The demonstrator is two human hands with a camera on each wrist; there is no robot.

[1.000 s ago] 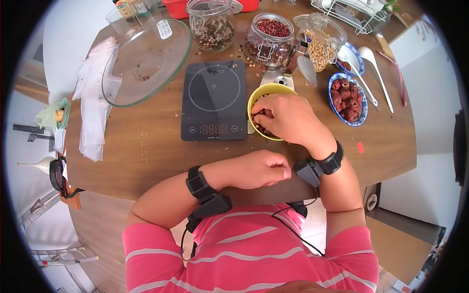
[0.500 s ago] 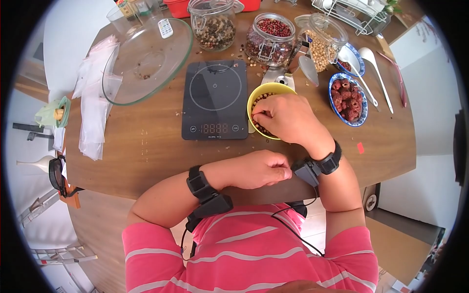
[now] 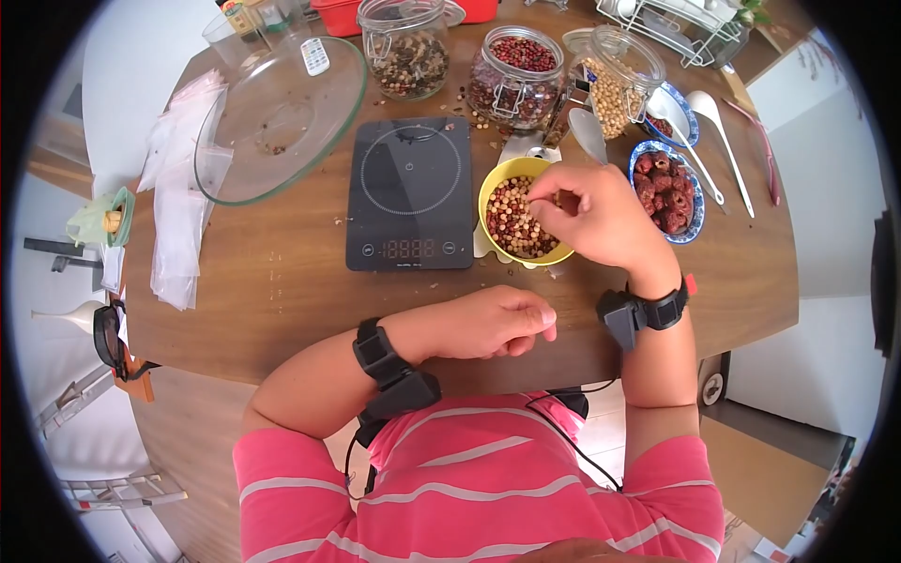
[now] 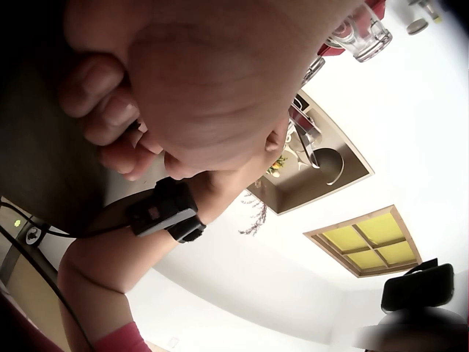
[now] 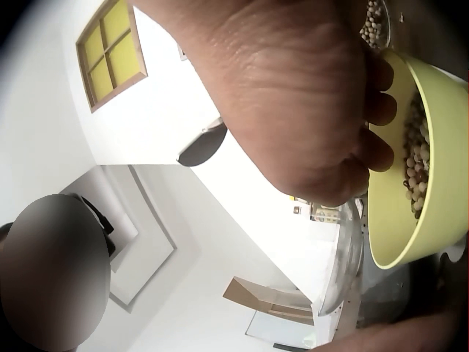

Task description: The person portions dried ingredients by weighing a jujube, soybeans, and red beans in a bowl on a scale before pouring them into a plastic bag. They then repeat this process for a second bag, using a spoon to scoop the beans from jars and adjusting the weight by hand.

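A yellow bowl (image 3: 488, 174) stands right of the black kitchen scale (image 3: 410, 192), holding mixed beige and dark red beans (image 3: 516, 223). My right hand (image 3: 605, 218) is over the bowl's right rim, fingers curled and thumb tip near the index fingertip; I cannot tell whether something small is pinched there. In the right wrist view the curled fingertips (image 5: 377, 150) overlap the bowl wall (image 5: 440, 213). Close to the table's front edge lies my left hand (image 3: 479, 324), loosely curled with nothing visible in it. The left wrist view shows its palm (image 4: 212, 95) and bent fingers.
Behind the scale stand glass jars of dried pieces (image 3: 408, 66), red berries (image 3: 516, 89) and pale beans (image 3: 610, 103). To the right are a blue-patterned bowl of dark red dried fruit (image 3: 668, 192) and a white spoon (image 3: 727, 155). Plastic bags (image 3: 178, 206) and a glass lid (image 3: 272, 141) lie left.
My right hand has come up out of the bowl and moved right, uncovering the beans. The left hand has turned slightly and stays near the table edge.
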